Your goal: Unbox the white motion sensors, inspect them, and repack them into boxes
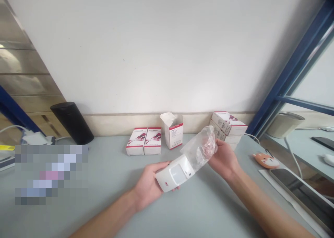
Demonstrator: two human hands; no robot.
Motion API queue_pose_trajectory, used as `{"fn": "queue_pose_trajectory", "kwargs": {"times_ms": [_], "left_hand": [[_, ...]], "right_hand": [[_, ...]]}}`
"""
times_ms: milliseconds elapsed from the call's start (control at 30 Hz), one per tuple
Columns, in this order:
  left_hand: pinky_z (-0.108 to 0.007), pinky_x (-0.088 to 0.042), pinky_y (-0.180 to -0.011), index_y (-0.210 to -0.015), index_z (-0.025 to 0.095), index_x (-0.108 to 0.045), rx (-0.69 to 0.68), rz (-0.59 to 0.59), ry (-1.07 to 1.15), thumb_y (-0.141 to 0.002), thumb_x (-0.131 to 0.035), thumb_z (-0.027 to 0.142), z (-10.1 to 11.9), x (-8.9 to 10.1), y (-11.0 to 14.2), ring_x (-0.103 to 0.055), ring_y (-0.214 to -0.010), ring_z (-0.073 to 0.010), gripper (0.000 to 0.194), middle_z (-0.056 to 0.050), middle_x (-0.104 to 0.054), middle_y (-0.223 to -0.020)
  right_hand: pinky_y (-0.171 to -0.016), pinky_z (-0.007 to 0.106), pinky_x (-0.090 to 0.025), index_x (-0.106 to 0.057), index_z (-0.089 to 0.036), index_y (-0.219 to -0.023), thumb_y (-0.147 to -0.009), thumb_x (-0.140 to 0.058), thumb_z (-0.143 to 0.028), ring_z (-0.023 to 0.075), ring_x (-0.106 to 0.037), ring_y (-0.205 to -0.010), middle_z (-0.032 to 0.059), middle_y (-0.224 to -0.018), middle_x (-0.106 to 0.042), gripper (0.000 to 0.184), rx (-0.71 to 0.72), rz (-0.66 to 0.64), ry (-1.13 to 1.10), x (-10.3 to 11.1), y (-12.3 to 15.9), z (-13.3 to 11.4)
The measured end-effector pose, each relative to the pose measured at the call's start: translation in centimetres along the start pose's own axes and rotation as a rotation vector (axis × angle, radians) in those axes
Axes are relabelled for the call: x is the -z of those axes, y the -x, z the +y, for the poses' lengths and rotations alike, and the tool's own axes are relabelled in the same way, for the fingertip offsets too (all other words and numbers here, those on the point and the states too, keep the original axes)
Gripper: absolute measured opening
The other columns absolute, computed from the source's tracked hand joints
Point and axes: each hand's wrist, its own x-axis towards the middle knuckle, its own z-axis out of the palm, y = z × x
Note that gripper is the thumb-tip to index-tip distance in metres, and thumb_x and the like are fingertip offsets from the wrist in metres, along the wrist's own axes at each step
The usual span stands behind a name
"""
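Observation:
A white motion detector (pixel 175 173) lies tilted in my left hand (pixel 149 183), its thumb along the upper edge and its fingertips showing below. The detector's front faces up, with a pale window in it and a small red mark near its lower end. A clear plastic bag (pixel 200 149) covers or touches the detector's upper right end; how far it reaches over it I cannot tell. My right hand (pixel 223 158) is closed on the bag's far end. Just behind stands a white and red detector box (pixel 174 135), upright with its top flaps open.
Two closed boxes (pixel 144 140) lie side by side behind my left hand. More boxes (pixel 231 123) are stacked at the right against the wall. A black cylinder (pixel 72 123) stands back left. To the right are an orange animal-faced pouch (pixel 265 160) and a dark phone-like slab (pixel 300 196).

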Motion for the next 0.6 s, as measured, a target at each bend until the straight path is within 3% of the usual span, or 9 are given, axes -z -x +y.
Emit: {"fn": "queue_pose_trajectory", "kwargs": {"times_ms": [267,433,600], "left_hand": [[-0.036,-0.053,-0.073,-0.113,0.007,-0.075,-0.026,-0.011,0.031,-0.095,-0.064,0.031,-0.1,-0.1,0.0,-0.067,-0.084,-0.0236,0.032,-0.014,-0.074,-0.102],[-0.035,-0.05,-0.069,-0.131,0.011,-0.07,-0.057,0.013,0.09,-0.098,-0.059,0.029,0.4,-0.5,0.2,-0.065,-0.08,-0.0226,0.039,-0.012,-0.074,-0.106],[-0.037,-0.05,-0.07,-0.112,0.008,-0.073,-0.051,0.053,0.107,-0.096,-0.061,0.027,0.6,-0.8,0.3,-0.064,-0.075,-0.0221,0.028,-0.012,-0.073,-0.098]], "right_hand": [[-0.067,0.028,-0.058,-0.059,-0.022,-0.075,-0.077,-0.061,-0.01,0.0151,-0.061,-0.066,-0.0009,-0.072,-0.063,0.013,-0.038,0.059,-0.048,-1.0,0.7,0.3],[-0.062,0.025,-0.052,-0.062,-0.021,-0.075,-0.074,-0.063,-0.008,0.0125,-0.056,-0.063,-0.0022,-0.071,-0.06,0.012,-0.002,0.065,0.011,-1.0,0.7,0.3],[-0.055,0.024,-0.046,-0.062,-0.02,-0.071,-0.071,-0.063,-0.012,0.0118,-0.051,-0.059,-0.0023,-0.068,-0.057,0.008,0.043,0.1,0.152,-1.3,0.8,0.4]]}}
